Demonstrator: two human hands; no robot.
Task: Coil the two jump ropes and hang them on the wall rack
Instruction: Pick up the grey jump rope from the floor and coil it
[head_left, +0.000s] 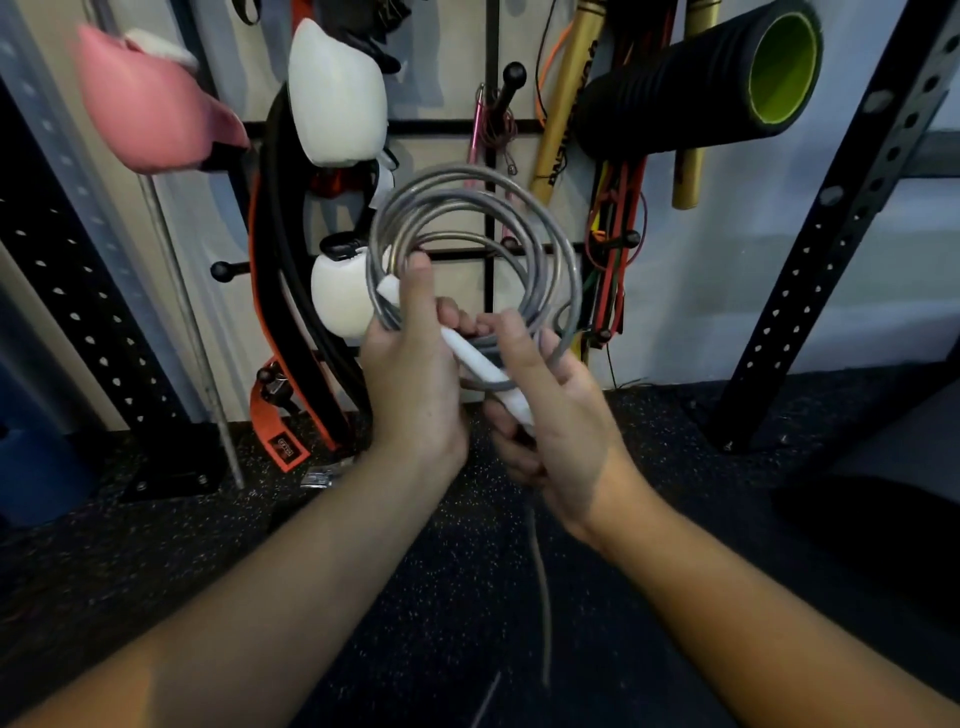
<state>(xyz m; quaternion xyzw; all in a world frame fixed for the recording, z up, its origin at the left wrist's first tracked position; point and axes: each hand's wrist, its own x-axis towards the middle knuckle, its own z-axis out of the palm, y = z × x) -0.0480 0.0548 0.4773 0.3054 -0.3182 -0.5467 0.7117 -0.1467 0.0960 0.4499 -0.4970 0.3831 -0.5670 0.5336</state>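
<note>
A black foam roller (696, 88) with a green core, a pink pad (150, 109) and white pads (337, 93).

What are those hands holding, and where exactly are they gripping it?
A grey jump rope, coiled into loops. The left hand pinches the loops against the white handle at the coil's bottom; the right hand grips the handle's lower end.

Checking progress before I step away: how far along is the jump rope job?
Most of the grey jump rope is already looped into a coil. The left hand pinches the loops against the white handle, while the right hand gathers the loose tail hanging toward the floor. Left: finish coiling, hang it on a rack peg, then handle the second rope.
</note>
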